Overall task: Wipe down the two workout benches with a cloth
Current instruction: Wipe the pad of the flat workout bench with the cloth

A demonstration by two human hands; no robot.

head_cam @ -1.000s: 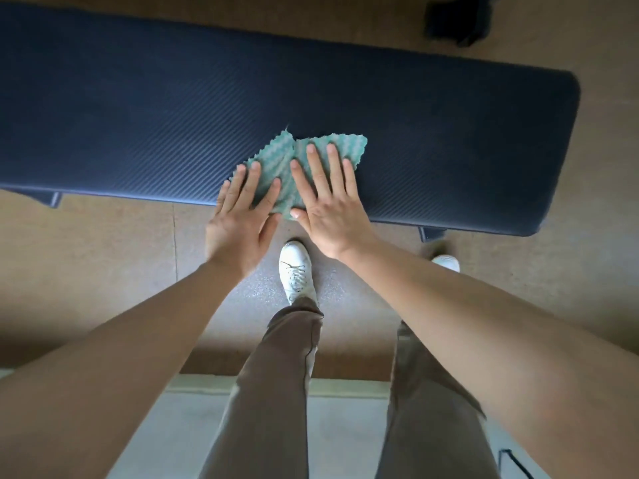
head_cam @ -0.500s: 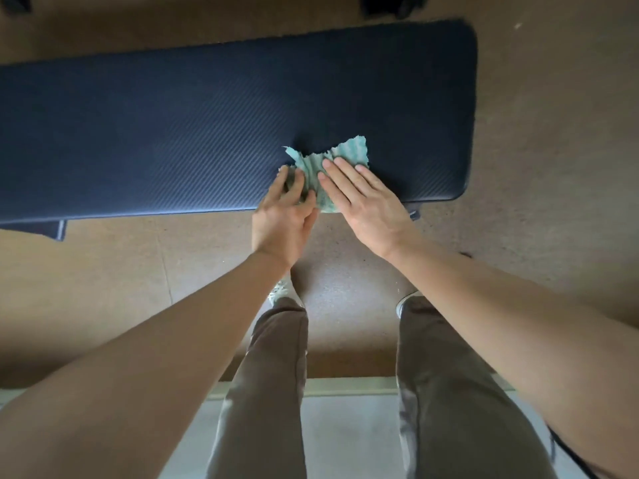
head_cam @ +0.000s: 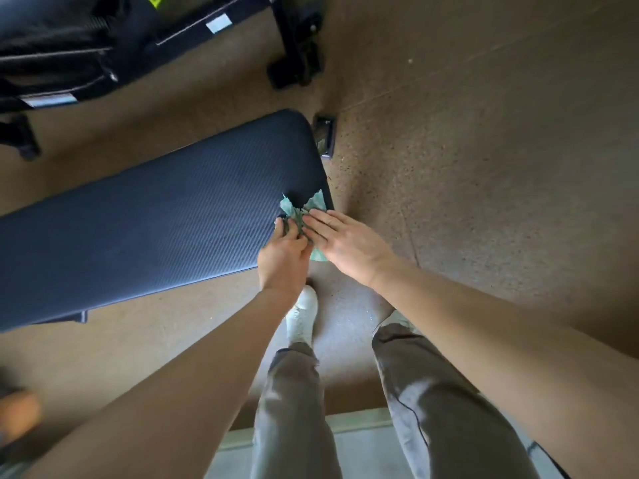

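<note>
Pressing cloth (head_cam: 304,210) at bench (head_cam: 155,216) corner: left hand (head_cam: 284,259) curled gripping it, right hand (head_cam: 340,242) flat, fingers extended.

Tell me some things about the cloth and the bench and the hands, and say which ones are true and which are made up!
1. The cloth is green. True.
2. The cloth lies in the middle of the bench. False: it sits at the bench's right end, at the near corner, with part of it hanging past the edge.
3. Both hands touch the cloth. True: the left hand bunches it with curled fingers and the right hand lies flat on it.
4. The right hand is a closed fist. False: its fingers are stretched out flat.
5. The person wears black shoes. False: the shoe below the hands is white.
6. More black gym equipment stands beyond the bench. True.
</note>
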